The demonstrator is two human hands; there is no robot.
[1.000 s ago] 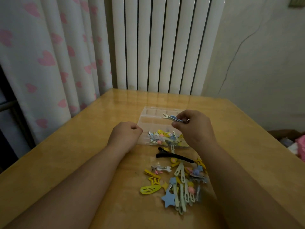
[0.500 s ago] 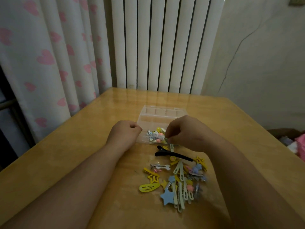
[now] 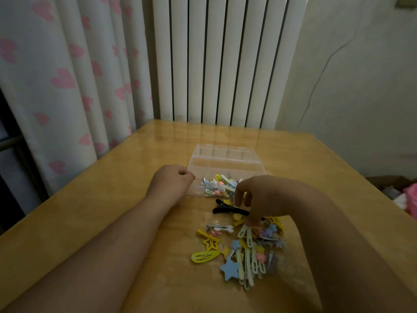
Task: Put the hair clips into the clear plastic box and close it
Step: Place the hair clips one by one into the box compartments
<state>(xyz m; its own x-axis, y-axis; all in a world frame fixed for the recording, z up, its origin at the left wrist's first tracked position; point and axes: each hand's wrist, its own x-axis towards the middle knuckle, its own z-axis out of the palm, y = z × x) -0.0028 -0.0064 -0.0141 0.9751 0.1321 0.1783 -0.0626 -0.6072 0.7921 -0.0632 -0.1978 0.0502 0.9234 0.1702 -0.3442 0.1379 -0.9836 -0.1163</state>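
Observation:
The clear plastic box (image 3: 228, 164) lies open on the wooden table, its lid (image 3: 225, 152) flat behind it. Several small colourful hair clips (image 3: 217, 185) fill its near compartment. More hair clips (image 3: 248, 251) are piled loose in front, among them a long black clip (image 3: 228, 210), a yellow oval clip (image 3: 205, 256) and a blue star clip (image 3: 230, 268). My left hand (image 3: 171, 184) is closed on the box's left rim. My right hand (image 3: 264, 197) hovers over the pile, fingers apart and pointing down. One fingertip touches the right end of the black clip and a pale clip.
The wooden table (image 3: 112, 213) runs back to a white radiator (image 3: 225, 64). A curtain with pink hearts (image 3: 67, 82) hangs along the left edge. A cracked wall stands at the right, with pink and white items (image 3: 408, 199) below the table's right edge.
My right hand carried a blue clip over the box, lowered it in among the others, then drew back toward me and down to the loose pile. The left hand stayed put.

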